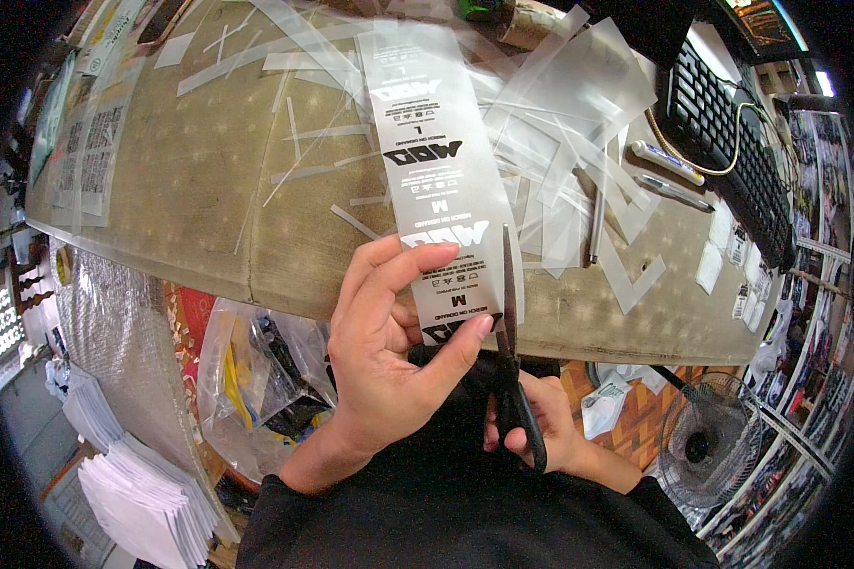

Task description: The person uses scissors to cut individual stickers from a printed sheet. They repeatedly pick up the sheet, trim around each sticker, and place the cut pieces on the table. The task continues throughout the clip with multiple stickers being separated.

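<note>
My left hand (389, 332) pinches the near end of a long translucent strip of printed labels (436, 171), thumb on one side and fingers curled at the other. The strip runs away from me across the table, its black and white prints in a row. In my right hand (546, 422) are black-handled scissors (514, 379), my fingers in the handle. Their blades point away from me, along the strip's right edge; whether they are cutting into it I cannot tell. Clear film offcuts (560, 180) lie scattered beyond and to the right.
The brown table (332, 256) has a curved near edge. On its right lie a pen (674, 192), a white marker-like tube (667, 161) and a black keyboard (731, 142). Below stand a fan (712, 441), a plastic bag (256, 379) and stacked white paper (147, 503).
</note>
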### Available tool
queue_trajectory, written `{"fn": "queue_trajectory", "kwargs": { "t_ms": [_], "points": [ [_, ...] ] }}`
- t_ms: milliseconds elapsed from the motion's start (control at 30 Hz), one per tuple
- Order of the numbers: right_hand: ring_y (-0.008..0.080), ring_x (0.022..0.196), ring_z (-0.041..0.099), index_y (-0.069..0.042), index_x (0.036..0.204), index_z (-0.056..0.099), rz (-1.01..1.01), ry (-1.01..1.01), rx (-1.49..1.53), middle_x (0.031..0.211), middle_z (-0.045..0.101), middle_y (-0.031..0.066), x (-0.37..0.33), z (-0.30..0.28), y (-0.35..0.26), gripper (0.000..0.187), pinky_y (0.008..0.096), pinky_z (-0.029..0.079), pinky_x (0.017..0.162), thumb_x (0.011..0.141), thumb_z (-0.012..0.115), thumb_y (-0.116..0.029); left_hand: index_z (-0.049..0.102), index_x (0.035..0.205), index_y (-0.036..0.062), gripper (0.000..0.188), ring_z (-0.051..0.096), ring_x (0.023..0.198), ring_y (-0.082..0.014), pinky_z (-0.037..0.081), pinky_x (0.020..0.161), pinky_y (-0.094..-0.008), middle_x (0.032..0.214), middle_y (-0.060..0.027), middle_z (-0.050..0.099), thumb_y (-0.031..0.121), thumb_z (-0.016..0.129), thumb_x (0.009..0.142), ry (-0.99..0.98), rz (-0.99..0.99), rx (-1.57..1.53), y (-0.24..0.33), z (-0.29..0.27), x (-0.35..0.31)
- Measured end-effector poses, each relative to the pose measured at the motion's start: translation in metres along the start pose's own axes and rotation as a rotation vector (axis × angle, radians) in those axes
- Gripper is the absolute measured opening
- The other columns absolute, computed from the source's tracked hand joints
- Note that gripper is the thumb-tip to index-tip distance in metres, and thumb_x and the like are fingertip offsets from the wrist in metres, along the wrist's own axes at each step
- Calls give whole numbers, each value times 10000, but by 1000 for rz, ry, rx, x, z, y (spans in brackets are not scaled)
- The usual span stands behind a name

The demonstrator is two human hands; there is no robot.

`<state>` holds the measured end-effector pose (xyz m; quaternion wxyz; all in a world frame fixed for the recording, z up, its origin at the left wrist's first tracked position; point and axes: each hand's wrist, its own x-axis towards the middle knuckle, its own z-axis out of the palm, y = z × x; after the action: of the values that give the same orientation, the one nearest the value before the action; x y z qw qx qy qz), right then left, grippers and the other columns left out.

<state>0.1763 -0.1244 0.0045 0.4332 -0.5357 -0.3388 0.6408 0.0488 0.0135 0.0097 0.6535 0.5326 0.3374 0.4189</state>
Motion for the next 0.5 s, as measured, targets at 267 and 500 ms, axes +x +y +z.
{"fn": "queue_trajectory", "kwargs": {
  "t_ms": [267, 500],
  "points": [
    [125, 558, 553, -16, 773, 514, 29, 3, 37, 631, 568, 45, -3, 2, 3, 403, 239, 426, 524, 764, 713, -366, 461, 1149, -85, 436, 568, 1034, -225, 532, 821, -269, 1198, -122, 377, -126, 615, 744, 2, -10, -14, 0, -1, -1],
    [127, 529, 559, -29, 739, 515, 24, 18, -26, 600, 568, 43, -5, 1, 6, 377, 235, 427, 503, 762, 721, -344, 454, 1160, -80, 453, 565, 1038, -228, 529, 826, -278, 1217, -125, 370, -128, 617, 740, 3, 0, -4, -1, -1, -1]
  ]
}}
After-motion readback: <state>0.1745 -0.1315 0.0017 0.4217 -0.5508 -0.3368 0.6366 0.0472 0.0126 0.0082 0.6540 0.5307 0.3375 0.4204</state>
